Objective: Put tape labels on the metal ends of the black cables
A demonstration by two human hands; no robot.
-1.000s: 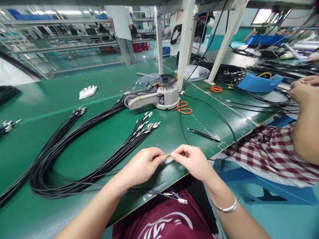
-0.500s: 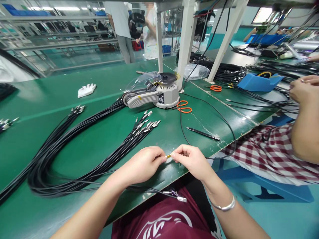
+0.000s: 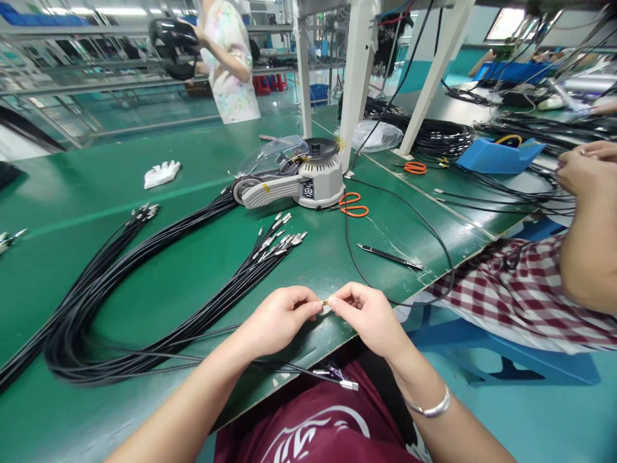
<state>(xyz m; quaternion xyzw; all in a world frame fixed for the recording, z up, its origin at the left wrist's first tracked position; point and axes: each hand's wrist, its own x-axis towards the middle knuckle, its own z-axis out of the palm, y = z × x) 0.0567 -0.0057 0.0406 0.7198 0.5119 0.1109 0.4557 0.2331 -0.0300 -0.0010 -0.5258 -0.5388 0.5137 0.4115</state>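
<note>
My left hand [image 3: 286, 316] pinches one end of a small metal cable connector [image 3: 324, 302], mostly hidden by the fingertips. At its other end my right hand [image 3: 366, 313] is closed in a pinch, with a sliver of yellowish tape showing between the hands. Behind my hands lies a bundle of black cables [image 3: 212, 308], curved in a U, with silver connectors at its ends. Below my left wrist, a few cables with a silver plug [image 3: 348, 385] hang past the table edge. A black-handled craft knife [image 3: 390, 256] rests beyond my right hand.
A grey tape dispenser [image 3: 321, 183] stands at mid-table, orange-handled scissors [image 3: 354, 206] beside it. A white glove [image 3: 162, 174] lies at left. On the right are a blue tape holder [image 3: 501, 156], coiled cables [image 3: 441, 135] and a co-worker's hand [image 3: 581, 170]. White posts [image 3: 357, 83] rise behind.
Both hands stay pinched together at the connector, with only slight finger movement. The view has shifted a little. In the background, a person carrying a black object has moved left.
</note>
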